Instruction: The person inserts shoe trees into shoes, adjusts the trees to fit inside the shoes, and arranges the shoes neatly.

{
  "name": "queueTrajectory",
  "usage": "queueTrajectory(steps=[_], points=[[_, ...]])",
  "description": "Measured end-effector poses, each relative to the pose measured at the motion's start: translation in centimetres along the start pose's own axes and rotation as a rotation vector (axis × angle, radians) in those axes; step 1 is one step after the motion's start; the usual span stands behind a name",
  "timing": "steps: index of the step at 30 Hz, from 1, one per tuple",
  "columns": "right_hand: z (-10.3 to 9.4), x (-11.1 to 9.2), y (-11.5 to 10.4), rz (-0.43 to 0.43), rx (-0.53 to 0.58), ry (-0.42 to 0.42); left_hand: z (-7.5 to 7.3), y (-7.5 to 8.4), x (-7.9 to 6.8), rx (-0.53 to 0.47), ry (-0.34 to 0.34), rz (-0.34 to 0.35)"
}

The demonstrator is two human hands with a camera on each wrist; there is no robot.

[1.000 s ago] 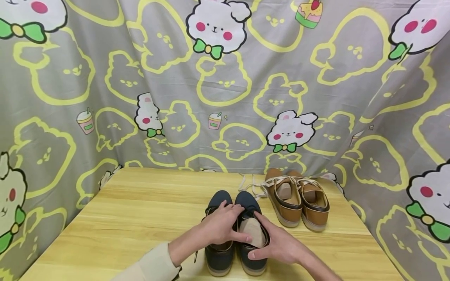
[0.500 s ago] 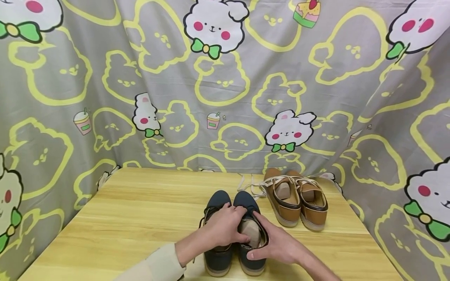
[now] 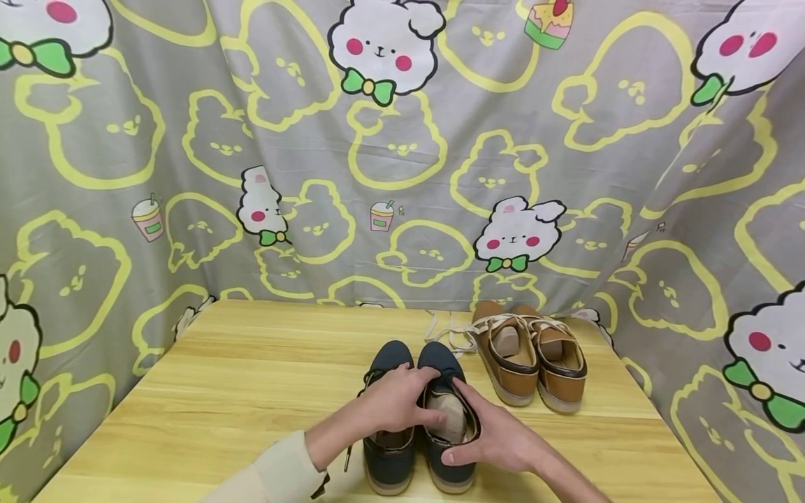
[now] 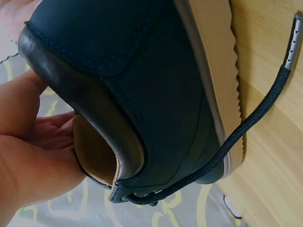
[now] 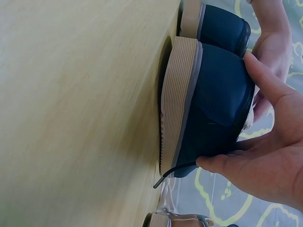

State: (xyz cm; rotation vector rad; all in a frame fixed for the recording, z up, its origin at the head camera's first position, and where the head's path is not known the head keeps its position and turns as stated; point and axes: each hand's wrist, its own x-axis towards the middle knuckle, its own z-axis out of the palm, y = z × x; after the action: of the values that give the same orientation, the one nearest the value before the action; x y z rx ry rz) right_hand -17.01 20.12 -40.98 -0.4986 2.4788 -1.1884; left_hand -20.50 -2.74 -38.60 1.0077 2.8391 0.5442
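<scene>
A pair of navy lace-up shoes stands side by side on the table, toes pointing away. My right hand point(image 3: 503, 436) grips the right navy shoe point(image 3: 443, 360) from its outer side, thumb at the heel collar and forefinger beside the laces. My left hand point(image 3: 396, 402) reaches across the left navy shoe point(image 3: 388, 468) to the right one. Its fingers lie at the lacing, with the thumb over a pale beige piece point(image 3: 449, 416) in the opening. In the left wrist view a dark lace point(image 4: 265, 106) with a metal tip hangs from the left shoe.
A pair of brown shoes point(image 3: 509, 370) with long white laces point(image 3: 462, 339) stands at the back right of the wooden table point(image 3: 251, 377). A grey curtain point(image 3: 402, 175) printed with rabbits rises behind and at both sides.
My left hand shifts only slightly over the right navy shoe, its thumb moving a little within the opening. The right hand keeps its place, and both pairs stay put.
</scene>
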Motion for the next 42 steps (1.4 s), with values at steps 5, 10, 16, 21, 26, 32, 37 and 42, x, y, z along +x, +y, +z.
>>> queueTrajectory(steps=[5,10,16,21,26,32,37,42], points=[[0.09,0.12,0.03,-0.006,0.002,-0.003,-0.08,-0.17,-0.12,-0.056,-0.008,-0.038],[0.18,0.16,-0.03,0.003,0.000,0.000,-0.12,-0.27,-0.08,-0.071,-0.024,-0.060],[0.28,0.12,-0.11,-0.002,-0.001,0.004,-0.48,-0.56,0.01,-0.031,-0.050,-0.032],[0.26,0.09,-0.24,-0.005,-0.015,0.007,-0.80,-0.81,0.13,-0.036,-0.070,-0.032],[0.20,0.08,-0.30,0.002,-0.004,0.002,-0.72,-0.70,0.18,-0.029,-0.072,-0.045],[0.12,0.01,-0.32,0.008,0.011,-0.002,-0.55,-0.40,0.25,-0.015,-0.068,-0.050],[0.10,0.01,-0.33,0.006,0.003,-0.002,-0.52,-0.42,0.45,-0.005,-0.072,-0.064],[0.06,0.01,-0.29,0.014,-0.010,0.001,-0.50,-0.56,0.83,-0.011,-0.055,-0.062]])
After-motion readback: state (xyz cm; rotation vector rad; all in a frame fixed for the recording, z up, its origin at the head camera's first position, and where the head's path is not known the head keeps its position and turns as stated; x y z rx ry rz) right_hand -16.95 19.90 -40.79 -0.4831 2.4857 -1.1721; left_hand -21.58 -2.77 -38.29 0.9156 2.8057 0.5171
